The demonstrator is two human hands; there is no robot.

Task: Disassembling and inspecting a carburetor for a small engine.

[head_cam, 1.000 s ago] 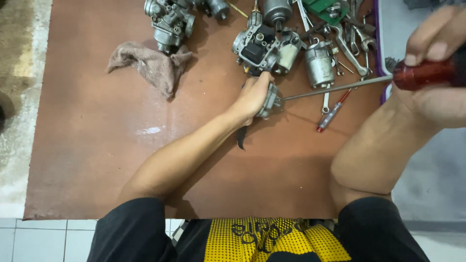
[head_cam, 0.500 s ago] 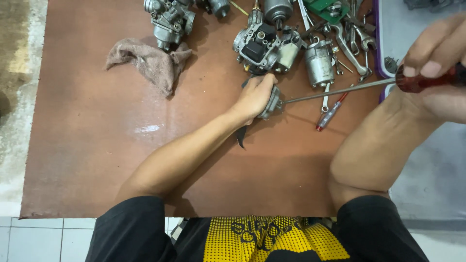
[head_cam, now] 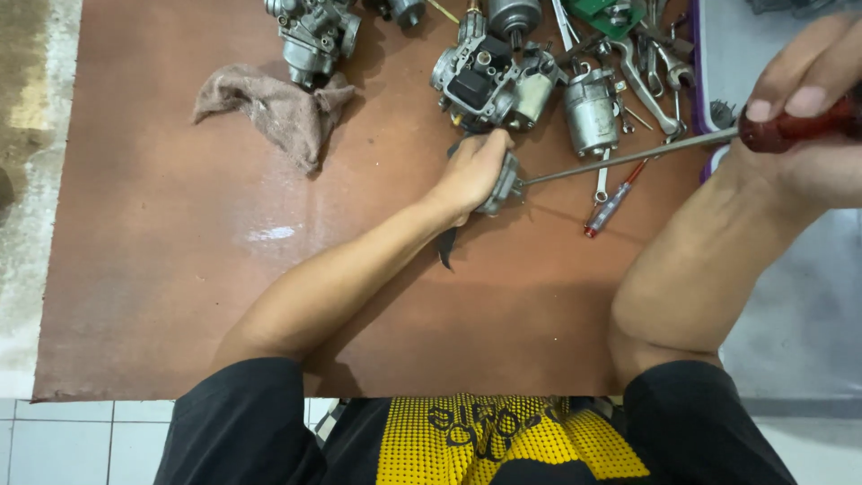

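Barely shifted, left hand (head_cam: pixel 471 171) clamps metal part (head_cam: pixel 503 184); right hand (head_cam: pixel 808 117) grips screwdriver (head_cam: pixel 646 153); carburetors (head_cam: pixel 489 76) crowd behind.

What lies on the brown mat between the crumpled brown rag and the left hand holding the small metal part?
In the head view, only bare brown mat lies between the crumpled brown rag and the left hand gripping the small grey metal part.

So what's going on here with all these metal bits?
A person sits at a brown board. Their left hand presses a small metal part down on it, while the right hand grips a red-handled screwdriver, its tip at that part. A carburettor, other engine pieces and a rag lie beyond.
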